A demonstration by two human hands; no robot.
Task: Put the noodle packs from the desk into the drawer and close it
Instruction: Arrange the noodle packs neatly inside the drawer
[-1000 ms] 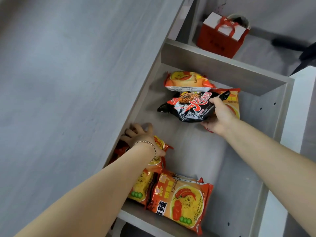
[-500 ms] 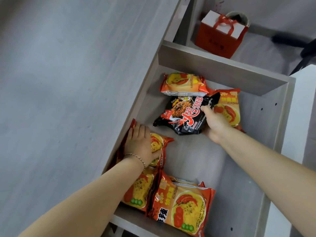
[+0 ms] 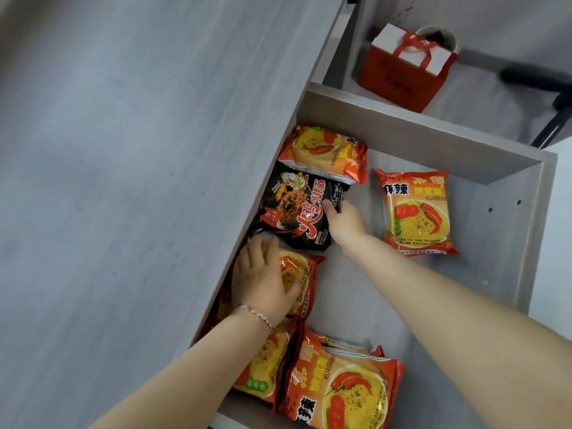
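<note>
Since the earlier frame, the black foil noodle pack [image 3: 301, 209] has shifted left toward the worktop edge, uncovering the orange foil noodle pack at the right [image 3: 416, 212], which now lies flat and alone.

The open grey laminate drawer [image 3: 501, 258] holds every visible pack. The right hand [image 3: 343, 224] pinches the right edge of the black pack, thumb on top, fingers beneath. The black pack carries large red Chinese characters and a printed picture of fried noodles. The left hand [image 3: 263, 283] lies flat, fingers spread, pressing on an orange noodle pack at the left wall [image 3: 298, 280]; it grips nothing. A thin metal bracelet [image 3: 252, 314] circles that wrist.

The right-hand orange pack reads "KUAISHIM", the end cut off by the foil edge, above a printed bowl with red chillies. The orange pack at the far corner [image 3: 325, 153] overlaps the black pack's top edge. The orange pack at the near wall [image 3: 340, 385] reads "KUAISHIM" and touches a further orange pack under the left forearm [image 3: 263, 366].

Bare drawer floor runs between the two forearms and along the right wall. The grey wood-grain worktop [image 3: 139, 181] overhangs the drawer's left side. A red paper gift bag [image 3: 402, 75] stands on the floor beyond the drawer.
</note>
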